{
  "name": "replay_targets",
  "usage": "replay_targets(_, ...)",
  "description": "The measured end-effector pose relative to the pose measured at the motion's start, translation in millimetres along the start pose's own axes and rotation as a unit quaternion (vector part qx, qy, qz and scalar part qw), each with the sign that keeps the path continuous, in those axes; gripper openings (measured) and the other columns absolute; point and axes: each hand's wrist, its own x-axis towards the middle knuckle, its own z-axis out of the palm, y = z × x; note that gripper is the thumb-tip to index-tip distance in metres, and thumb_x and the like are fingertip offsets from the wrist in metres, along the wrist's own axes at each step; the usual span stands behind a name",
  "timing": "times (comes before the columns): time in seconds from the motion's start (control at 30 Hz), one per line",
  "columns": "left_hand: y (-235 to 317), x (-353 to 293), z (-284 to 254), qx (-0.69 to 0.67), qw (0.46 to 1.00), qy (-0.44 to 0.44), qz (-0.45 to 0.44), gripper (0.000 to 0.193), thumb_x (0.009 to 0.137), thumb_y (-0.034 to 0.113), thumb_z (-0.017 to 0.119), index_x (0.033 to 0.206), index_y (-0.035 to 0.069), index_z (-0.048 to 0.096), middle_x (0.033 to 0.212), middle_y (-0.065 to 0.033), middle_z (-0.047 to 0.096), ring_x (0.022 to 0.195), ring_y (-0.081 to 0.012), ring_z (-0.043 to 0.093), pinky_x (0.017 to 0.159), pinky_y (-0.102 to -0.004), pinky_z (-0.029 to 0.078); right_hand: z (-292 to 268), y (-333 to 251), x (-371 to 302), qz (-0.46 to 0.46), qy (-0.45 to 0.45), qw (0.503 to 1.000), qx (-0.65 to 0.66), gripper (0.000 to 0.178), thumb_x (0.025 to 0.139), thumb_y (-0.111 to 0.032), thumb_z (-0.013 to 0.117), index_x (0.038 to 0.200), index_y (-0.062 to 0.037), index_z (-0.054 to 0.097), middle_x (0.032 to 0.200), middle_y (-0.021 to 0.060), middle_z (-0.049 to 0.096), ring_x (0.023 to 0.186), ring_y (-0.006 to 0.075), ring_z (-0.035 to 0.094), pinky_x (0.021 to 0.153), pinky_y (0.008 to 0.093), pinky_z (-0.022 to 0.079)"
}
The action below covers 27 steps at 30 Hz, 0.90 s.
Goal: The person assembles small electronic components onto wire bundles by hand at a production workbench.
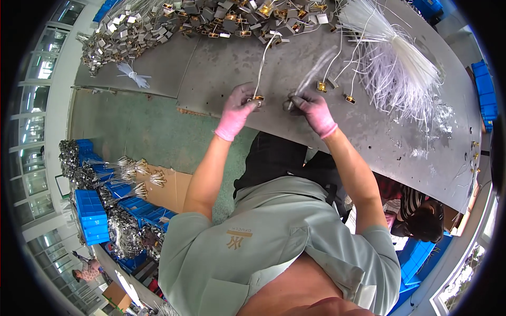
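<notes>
Both my hands wear gloves with pink cuffs and dark, grimy fingers, just above the near edge of the grey metal table [221, 73]. My left hand [240, 108] pinches a small brass-coloured metal part [258, 98]. A white wire [261, 66] runs up from that part toward the pile. My right hand [312, 109] is closed on a thin whitish strip [316, 68], smeared by motion, which slants up and away to the right. Close beyond my right hand lie two more brass-coloured parts, one [322, 86] and another [350, 98], each with a white wire.
A heap of small metal parts [226, 21] covers the far edge. At the right lies a large bundle of white strands [395, 63]; a small white bundle [134, 75] lies left. Blue crates [92, 216] stand at the lower left. Another person [421, 218] is at the lower right.
</notes>
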Motion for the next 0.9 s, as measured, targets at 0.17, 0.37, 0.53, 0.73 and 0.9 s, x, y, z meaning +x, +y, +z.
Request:
replay_targets(0.17,2.8,-3.2,4.0,-0.096,0.994,-0.052,0.013,0.057,0.085,0.011,0.060,0.136,-0.002,0.039,0.120,-0.0161,0.058,0.098,-0.0195,0.062,0.075,-0.0293,0.053,34.7,-2.0,9.1,0.010,-0.036,0.999,-0.022,0.027,0.096,-0.020,0.055,0.113,0.0015,0.059,0.093,0.0084,0.068,0.077,0.0151,0.066,0.069,0.0265,0.052)
replay_targets(0.37,-7.3,-11.9,2.7,0.017,0.998,-0.008,0.061,0.063,0.083,0.007,0.062,0.140,-0.002,0.037,0.126,-0.0160,0.057,0.101,-0.0188,0.060,0.081,-0.0292,0.051,42.8,6.9,24.7,-0.047,-0.019,0.995,-0.084,0.025,0.097,-0.019,0.052,0.112,-0.0003,0.059,0.094,0.0071,0.068,0.079,0.0135,0.066,0.068,0.0254,0.051)
replay_targets(0.53,-14.5,-27.7,19.8,0.175,0.981,0.037,0.080,0.067,0.082,0.003,0.062,0.141,-0.006,0.031,0.122,-0.0128,0.059,0.101,-0.0170,0.059,0.086,-0.0293,0.049,60.7,-26.3,46.8,-0.079,-0.004,0.997,0.007,0.025,0.098,-0.019,0.052,0.114,-0.0007,0.057,0.103,0.0085,0.067,0.079,0.0135,0.066,0.067,0.0248,0.051)
replay_targets(0.73,-5.9,-24.0,9.4,0.078,0.988,0.107,0.082,0.058,0.086,0.011,0.061,0.137,-0.004,0.039,0.111,-0.0104,0.062,0.092,-0.0143,0.059,0.082,-0.0267,0.048,66.4,-39.5,61.2,-0.083,0.000,0.995,0.051,0.023,0.097,-0.017,0.051,0.112,0.0009,0.057,0.099,0.0107,0.068,0.074,0.0160,0.067,0.063,0.0249,0.052)
replay_targets(0.9,-22.7,3.1,-9.9,0.090,0.991,0.042,0.092,0.040,0.088,0.024,0.064,0.118,-0.003,0.058,0.097,-0.0062,0.063,0.086,-0.0164,0.059,0.080,-0.0326,0.048,63.9,-33.9,64.6,-0.091,-0.034,0.990,0.105,0.029,0.097,-0.019,0.054,0.116,0.0024,0.055,0.103,0.0132,0.066,0.076,0.0180,0.065,0.066,0.0274,0.051)
